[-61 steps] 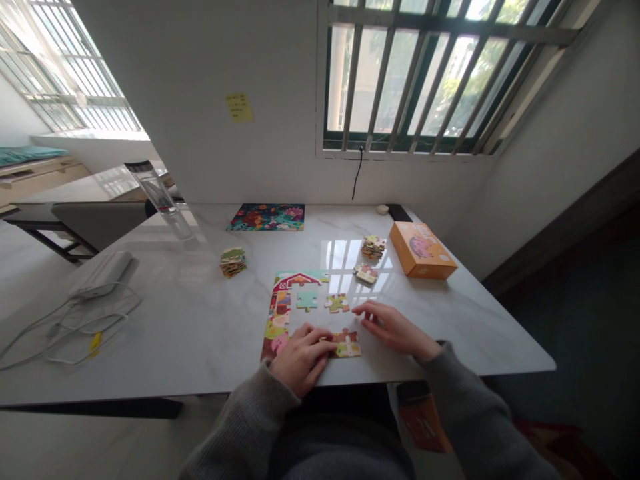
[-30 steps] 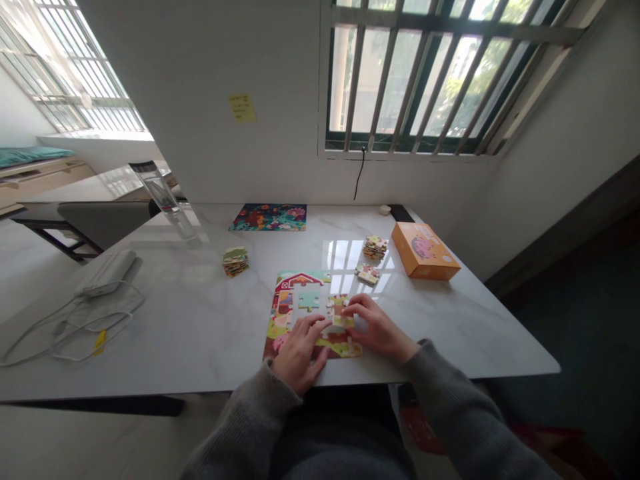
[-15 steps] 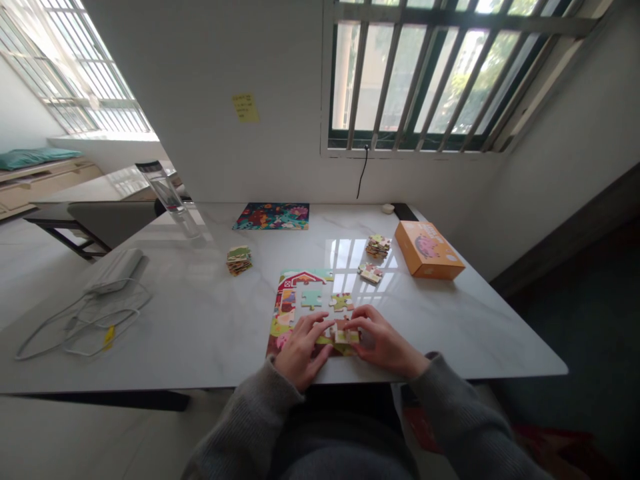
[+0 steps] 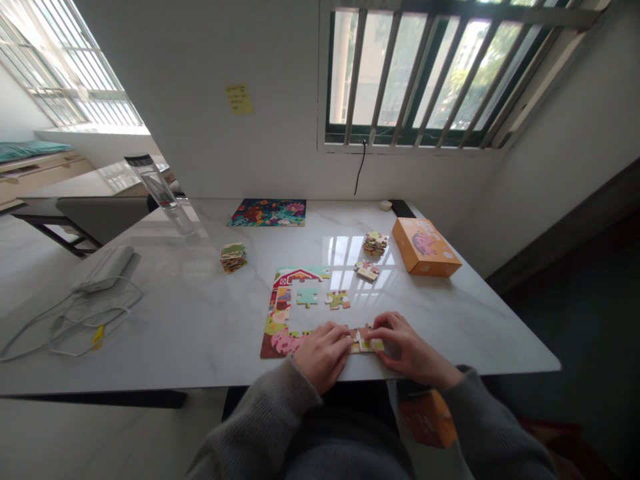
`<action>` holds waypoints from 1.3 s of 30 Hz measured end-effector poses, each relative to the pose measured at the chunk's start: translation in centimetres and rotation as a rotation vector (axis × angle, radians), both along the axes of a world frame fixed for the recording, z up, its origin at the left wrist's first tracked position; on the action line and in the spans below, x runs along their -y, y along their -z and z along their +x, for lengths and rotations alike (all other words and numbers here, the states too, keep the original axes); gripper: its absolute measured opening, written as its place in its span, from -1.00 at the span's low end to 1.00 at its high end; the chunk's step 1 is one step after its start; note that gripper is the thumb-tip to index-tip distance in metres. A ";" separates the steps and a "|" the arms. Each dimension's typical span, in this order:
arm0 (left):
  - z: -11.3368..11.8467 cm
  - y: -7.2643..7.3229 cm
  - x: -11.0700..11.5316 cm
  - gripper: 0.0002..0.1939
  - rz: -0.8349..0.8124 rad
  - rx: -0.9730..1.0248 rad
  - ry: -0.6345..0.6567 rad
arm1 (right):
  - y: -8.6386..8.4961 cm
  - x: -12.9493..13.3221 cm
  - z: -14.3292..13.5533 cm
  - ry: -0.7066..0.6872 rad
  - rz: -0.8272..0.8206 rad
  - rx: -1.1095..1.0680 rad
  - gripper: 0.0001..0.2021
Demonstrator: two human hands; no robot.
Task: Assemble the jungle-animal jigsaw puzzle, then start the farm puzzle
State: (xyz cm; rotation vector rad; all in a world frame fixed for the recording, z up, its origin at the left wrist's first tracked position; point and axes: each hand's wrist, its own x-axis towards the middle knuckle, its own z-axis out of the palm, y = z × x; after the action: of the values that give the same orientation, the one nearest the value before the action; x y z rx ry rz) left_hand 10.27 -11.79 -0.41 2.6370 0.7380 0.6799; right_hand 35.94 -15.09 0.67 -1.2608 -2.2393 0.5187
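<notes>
A partly joined jigsaw puzzle (image 4: 273, 327) with a red barn and a pink animal lies near the table's front edge. My left hand (image 4: 323, 357) lies over its bottom row, fingers stretched out and pressing on the pieces, which hides part of that row. At the row's right end, my right hand (image 4: 411, 348) grips a puzzle piece (image 4: 371, 345) between thumb and fingers, and a thin gap shows between it and the neighbouring piece. Two loose pieces, a light-green piece (image 4: 307, 297) and a yellow-green piece (image 4: 338, 299), lie above the row, apart from it.
Stacks of pieces stand at left (image 4: 233, 257) and right (image 4: 375, 244), with a few pieces (image 4: 367, 270) in front of the right one. An orange box (image 4: 425, 247), a dark picture board (image 4: 269, 213), a clear bottle (image 4: 153, 181) and a white device with cables (image 4: 107, 268) are also there.
Both hands have moved right along the bottom row. The right hand's piece has come down from over the puzzle to the row's right end. The view has shifted slightly.
</notes>
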 end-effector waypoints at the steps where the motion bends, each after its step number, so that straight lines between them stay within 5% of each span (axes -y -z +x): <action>1: 0.3 0.1 -0.1 -0.73 -0.008 -0.005 -0.003 | 0.0 0.0 0.0 -0.002 -0.003 0.000 -0.54; 25: 0.1 0.4 -0.3 -0.64 -0.100 0.011 -0.028 | -0.6 0.2 0.0 -0.004 -0.032 0.008 -0.54; 39: 0.1 0.5 -0.4 -0.76 -0.088 0.060 -0.010 | -0.8 0.7 4.8 0.073 -0.087 0.029 -0.70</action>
State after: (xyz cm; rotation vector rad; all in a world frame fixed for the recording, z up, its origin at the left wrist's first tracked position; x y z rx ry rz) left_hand 10.42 -11.42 -0.94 2.5246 0.7469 0.7093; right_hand 40.75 -15.77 1.48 -1.3964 -2.2061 0.5797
